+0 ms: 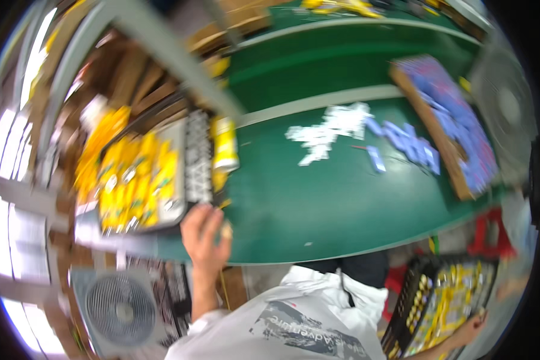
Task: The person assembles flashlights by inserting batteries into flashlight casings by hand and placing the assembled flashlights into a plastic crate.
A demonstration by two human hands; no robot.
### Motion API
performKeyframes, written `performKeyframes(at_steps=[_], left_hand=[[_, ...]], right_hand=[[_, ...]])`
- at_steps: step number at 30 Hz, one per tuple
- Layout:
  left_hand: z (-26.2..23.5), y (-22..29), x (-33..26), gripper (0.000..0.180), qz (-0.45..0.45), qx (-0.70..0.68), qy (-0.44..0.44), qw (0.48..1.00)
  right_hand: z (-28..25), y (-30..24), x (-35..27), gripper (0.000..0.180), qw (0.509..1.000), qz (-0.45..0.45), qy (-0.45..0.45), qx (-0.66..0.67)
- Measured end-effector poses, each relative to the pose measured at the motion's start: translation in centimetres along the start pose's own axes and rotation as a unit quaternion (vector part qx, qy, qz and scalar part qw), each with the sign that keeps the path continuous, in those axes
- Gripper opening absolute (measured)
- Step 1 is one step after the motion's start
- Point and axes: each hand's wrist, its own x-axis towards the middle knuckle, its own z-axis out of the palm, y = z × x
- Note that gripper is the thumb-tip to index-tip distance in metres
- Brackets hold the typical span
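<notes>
My left hand (206, 235) is at the near right corner of a black crate (199, 157) on the left, its fingers apart and stretched toward the crate's edge. A small pale patch shows at its thumb, too blurred to name. Yellow packets (139, 180) fill this crate. At the lower right, my right hand (471, 329) is by the side of a second black crate (405, 294), which holds yellow and clear pieces (453, 294). Motion smears its fingers, so I cannot see whether they grip the rim.
White pieces (333, 129) and blue pieces (411, 144) lie on the green table (282, 198). A cardboard box of blue pieces (438, 120) stands at the right. A yellow bottle-like container (225, 144) is beside the left crate. Fans (123, 306) and a red stool (491, 237) are nearby.
</notes>
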Motion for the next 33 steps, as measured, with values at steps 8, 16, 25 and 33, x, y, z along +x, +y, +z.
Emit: performKeyframes(at_steps=[8, 16, 25, 33], left_hand=[[-8.9, -18.3, -6.3, 0.037, -0.443, 0.037, -0.152, 0.883], [-10.2, -13.8, -17.3, 0.033, -0.231, 0.078, 0.038, 0.969], [-12.1, -13.6, -8.2, 0.079, -0.415, 0.034, -0.210, 0.884], [0.2, -25.2, -9.2, 0.106, -0.397, 0.037, -0.265, 0.878]], right_hand=[[-1.9, -37.0, -23.6, 0.038, 0.503, -0.573, -0.487, 0.426], [-3.1, -49.6, -44.3, 0.107, 0.368, -0.570, -0.690, 0.252], [-6.3, -46.0, -46.4, 0.103, 0.396, -0.493, -0.720, 0.287], [-5.5, -45.5, -48.2, 0.088, 0.431, -0.501, -0.672, 0.334]])
